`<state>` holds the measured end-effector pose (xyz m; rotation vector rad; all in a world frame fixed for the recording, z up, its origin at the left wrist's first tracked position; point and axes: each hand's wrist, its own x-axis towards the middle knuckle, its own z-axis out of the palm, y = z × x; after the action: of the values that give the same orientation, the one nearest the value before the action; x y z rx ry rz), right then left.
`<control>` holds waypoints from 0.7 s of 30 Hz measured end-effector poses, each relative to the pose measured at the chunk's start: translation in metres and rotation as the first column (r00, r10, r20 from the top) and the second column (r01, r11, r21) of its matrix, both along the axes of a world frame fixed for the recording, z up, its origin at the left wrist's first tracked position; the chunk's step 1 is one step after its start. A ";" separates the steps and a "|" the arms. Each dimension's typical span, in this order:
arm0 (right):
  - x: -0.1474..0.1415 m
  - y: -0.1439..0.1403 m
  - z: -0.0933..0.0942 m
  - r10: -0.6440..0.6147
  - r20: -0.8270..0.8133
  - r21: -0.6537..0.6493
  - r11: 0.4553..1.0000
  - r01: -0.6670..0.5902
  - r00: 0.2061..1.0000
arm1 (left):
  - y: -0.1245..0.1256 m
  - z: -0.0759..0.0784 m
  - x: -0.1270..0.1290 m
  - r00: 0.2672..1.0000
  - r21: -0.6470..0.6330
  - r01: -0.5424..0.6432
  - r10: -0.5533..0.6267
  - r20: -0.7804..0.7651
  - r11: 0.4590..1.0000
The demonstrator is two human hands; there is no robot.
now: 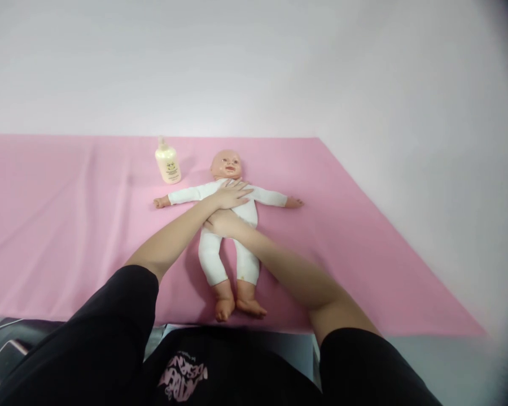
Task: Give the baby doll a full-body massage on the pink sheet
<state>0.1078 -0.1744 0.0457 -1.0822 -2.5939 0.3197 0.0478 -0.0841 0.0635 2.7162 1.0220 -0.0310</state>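
Observation:
A baby doll (209, 256) in a white bodysuit lies on its back on a pink cloth (68, 225), arms spread wide, head toward the wall. My left hand (232, 194) rests flat on the doll's chest, fingers apart. My right hand (220, 223) lies just below it on the doll's belly, partly tucked under my left forearm, so my two arms cross over the doll's body. Neither hand holds anything.
A small cream-coloured bottle (168, 162) stands upright on the cloth, left of the doll's head. A white wall rises behind the cloth. A phone (4, 361) lies at the lower left edge, off the cloth. The cloth's right edge runs diagonally.

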 end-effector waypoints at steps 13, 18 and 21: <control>0.035 -0.029 0.004 0.090 -0.115 0.015 0.996 -0.088 0.989 | -0.006 -0.010 -0.022 0.989 0.131 -0.047 0.028 0.147 0.990; 0.053 -0.028 -0.001 0.136 -0.254 -0.036 0.988 -0.150 0.958 | -0.013 -0.012 -0.036 0.984 0.120 -0.085 0.065 0.164 0.989; 0.068 -0.028 -0.010 0.098 -0.238 -0.055 0.992 -0.114 0.966 | -0.018 -0.014 -0.043 0.976 0.123 -0.132 0.108 0.187 0.984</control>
<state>0.1754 -0.2022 0.0361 -0.8696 -2.4480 0.5312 0.0044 -0.1022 0.0493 2.7071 1.1697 0.3096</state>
